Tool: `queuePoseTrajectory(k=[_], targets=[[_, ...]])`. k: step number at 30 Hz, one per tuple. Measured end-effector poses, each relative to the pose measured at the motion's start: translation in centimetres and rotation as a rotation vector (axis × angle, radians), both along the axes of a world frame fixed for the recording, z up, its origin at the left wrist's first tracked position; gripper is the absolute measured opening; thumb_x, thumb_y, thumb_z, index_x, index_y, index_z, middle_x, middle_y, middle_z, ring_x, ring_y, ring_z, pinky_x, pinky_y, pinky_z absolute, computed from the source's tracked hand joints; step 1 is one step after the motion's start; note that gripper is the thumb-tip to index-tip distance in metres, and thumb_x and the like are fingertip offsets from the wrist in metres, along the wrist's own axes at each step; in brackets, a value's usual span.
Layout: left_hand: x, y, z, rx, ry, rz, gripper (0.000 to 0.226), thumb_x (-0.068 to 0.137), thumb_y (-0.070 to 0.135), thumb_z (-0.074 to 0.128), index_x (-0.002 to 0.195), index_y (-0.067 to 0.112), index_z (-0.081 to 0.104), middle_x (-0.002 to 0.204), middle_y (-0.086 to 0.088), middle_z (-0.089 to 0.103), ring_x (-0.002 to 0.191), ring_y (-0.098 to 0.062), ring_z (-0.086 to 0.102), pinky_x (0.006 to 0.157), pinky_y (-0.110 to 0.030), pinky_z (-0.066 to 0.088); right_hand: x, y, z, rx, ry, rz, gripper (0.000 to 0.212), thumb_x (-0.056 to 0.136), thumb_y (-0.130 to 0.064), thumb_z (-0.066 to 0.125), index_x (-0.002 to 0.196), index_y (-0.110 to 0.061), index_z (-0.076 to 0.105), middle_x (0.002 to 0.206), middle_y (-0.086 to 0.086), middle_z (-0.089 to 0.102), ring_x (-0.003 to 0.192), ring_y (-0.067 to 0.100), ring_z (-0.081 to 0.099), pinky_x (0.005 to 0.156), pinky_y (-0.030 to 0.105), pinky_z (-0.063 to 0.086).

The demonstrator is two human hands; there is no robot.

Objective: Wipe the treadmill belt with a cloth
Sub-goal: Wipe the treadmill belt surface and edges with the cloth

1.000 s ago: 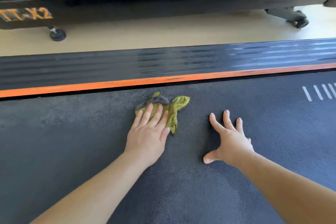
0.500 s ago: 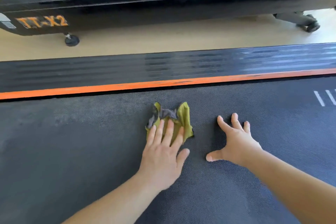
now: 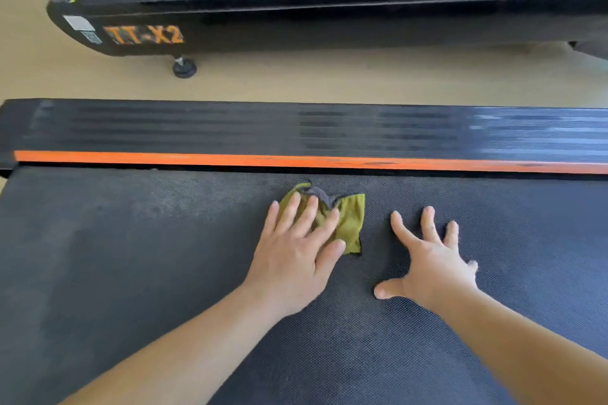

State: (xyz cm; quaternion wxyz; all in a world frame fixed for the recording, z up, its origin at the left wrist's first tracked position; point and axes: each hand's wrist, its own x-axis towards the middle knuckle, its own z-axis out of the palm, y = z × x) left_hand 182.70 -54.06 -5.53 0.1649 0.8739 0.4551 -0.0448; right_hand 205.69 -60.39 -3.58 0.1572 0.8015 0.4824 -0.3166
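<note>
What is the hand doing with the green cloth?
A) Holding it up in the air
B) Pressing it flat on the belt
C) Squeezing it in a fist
B: the left hand lies with straight fingers on the green cloth, flat against the treadmill belt.

Cloth [image 3: 351, 223]: your olive-green rag with a grey patch at its far edge, crumpled and lying low on the belt.
Cloth hold: pressed under the straight fingers [image 3: 309, 217] of your left hand [image 3: 291, 260] (its right part sticks out uncovered).
Cloth place: near the belt's far edge.
Belt [image 3: 131, 266]: dark grey, finely dotted, flat, with paler dusty smears left of the cloth.
</note>
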Motion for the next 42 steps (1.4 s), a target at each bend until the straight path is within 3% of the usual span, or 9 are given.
queuePoseTrajectory(k=[4, 9, 14, 18, 21, 26, 31, 37, 42], targets=[[3.1, -1.5, -2.3, -0.029, 0.079, 0.032, 0.064, 0.099, 0.073, 0.008, 0.158, 0.05, 0.002, 0.17, -0.001, -0.01, 0.151, -0.04, -0.026, 0.117, -0.068, -0.013, 0.1, -0.1, -0.4, 0.018, -0.002, 0.016, 0.14, 0.048, -0.079, 0.081, 0.146, -0.065, -0.017, 0.159, -0.011, -0.038, 0.151, 0.035, -0.025, 0.109, 0.076, 0.026], [1.0, 0.6, -3.4, 0.081, 0.076, 0.053, 0.057, 0.107, 0.052, 0.01, 0.161, 0.038, 0.013, 0.171, 0.004, 0.007, 0.157, -0.028, -0.005, 0.125, -0.056, -0.003, 0.3, -0.1, -0.2, -0.003, 0.009, 0.026, 0.138, 0.05, -0.08, 0.081, 0.146, -0.065, -0.018, 0.159, -0.011, -0.039, 0.151, 0.035, -0.026, 0.109, 0.076, 0.025], [-0.4, 3.2, -3.0, 0.073, 0.119, 0.439, 0.065, 0.104, 0.042, 0.003, 0.161, 0.019, 0.02, 0.169, 0.0, 0.019, 0.157, -0.026, 0.006, 0.126, -0.05, 0.002, 0.3, 0.0, 0.0, 0.003, 0.019, 0.021, 0.139, 0.051, -0.078, 0.082, 0.146, -0.065, -0.018, 0.159, -0.011, -0.038, 0.151, 0.036, -0.025, 0.108, 0.078, 0.024], [3.8, -2.1, -2.7, 0.027, -0.051, -0.007, 0.062, 0.106, 0.045, 0.015, 0.159, 0.016, 0.031, 0.164, 0.0, 0.033, 0.157, -0.022, 0.007, 0.126, -0.05, 0.004, 0.2, -0.2, -0.3, 0.021, 0.019, 0.024, 0.138, 0.051, -0.079, 0.081, 0.146, -0.065, -0.018, 0.159, -0.012, -0.038, 0.151, 0.036, -0.026, 0.109, 0.077, 0.024], [1.5, 0.7, -2.9, 0.124, 0.033, -0.303, 0.06, 0.105, 0.043, 0.02, 0.158, 0.018, 0.035, 0.162, 0.0, 0.038, 0.156, -0.021, 0.016, 0.127, -0.047, 0.012, 0.3, -0.2, -0.1, 0.022, 0.02, 0.027, 0.138, 0.05, -0.08, 0.08, 0.146, -0.065, -0.018, 0.159, -0.012, -0.038, 0.151, 0.035, -0.026, 0.109, 0.077, 0.024], [1.9, 0.6, -2.1, 0.121, 0.056, 0.218, 0.066, 0.103, 0.04, 0.013, 0.157, 0.008, 0.033, 0.164, -0.005, 0.034, 0.155, -0.027, 0.013, 0.126, -0.048, 0.013, 0.3, -0.4, 0.0, 0.038, 0.036, 0.028, 0.139, 0.047, -0.08, 0.08, 0.146, -0.066, -0.016, 0.161, -0.014, -0.035, 0.151, 0.033, -0.026, 0.109, 0.077, 0.023], [5.2, -4.6, -2.2, 0.041, -0.072, -0.185, 0.062, 0.106, 0.045, 0.015, 0.157, 0.018, 0.037, 0.164, 0.002, 0.034, 0.156, -0.014, 0.007, 0.125, -0.044, 0.002, 2.7, -1.4, 1.4, 0.138, 0.159, -0.039, 0.131, 0.056, -0.075, 0.082, 0.149, -0.064, -0.011, 0.165, -0.018, -0.025, 0.154, 0.02, -0.02, 0.115, 0.065, 0.029], [11.0, -2.4, -2.5, 0.062, 0.028, 0.205, 0.075, 0.1, 0.046, -0.002, 0.159, 0.01, 0.028, 0.166, -0.008, 0.029, 0.157, -0.028, 0.005, 0.127, -0.047, 0.004, 7.1, -5.5, 0.3, 0.051, -0.023, -0.208, 0.136, 0.047, -0.087, 0.076, 0.141, -0.069, -0.02, 0.161, -0.005, -0.035, 0.152, 0.035, -0.024, 0.109, 0.075, 0.027], [17.3, -1.6, -1.7, -0.005, -0.064, -0.151, 0.061, 0.108, 0.042, 0.01, 0.163, 0.014, 0.011, 0.171, -0.003, 0.01, 0.157, -0.021, -0.007, 0.126, -0.043, -0.011, 7.4, -5.0, -0.4, 0.055, 0.015, -0.26, 0.137, 0.045, -0.079, 0.082, 0.142, -0.071, -0.014, 0.16, -0.009, -0.037, 0.15, 0.032, -0.029, 0.108, 0.078, 0.023]])
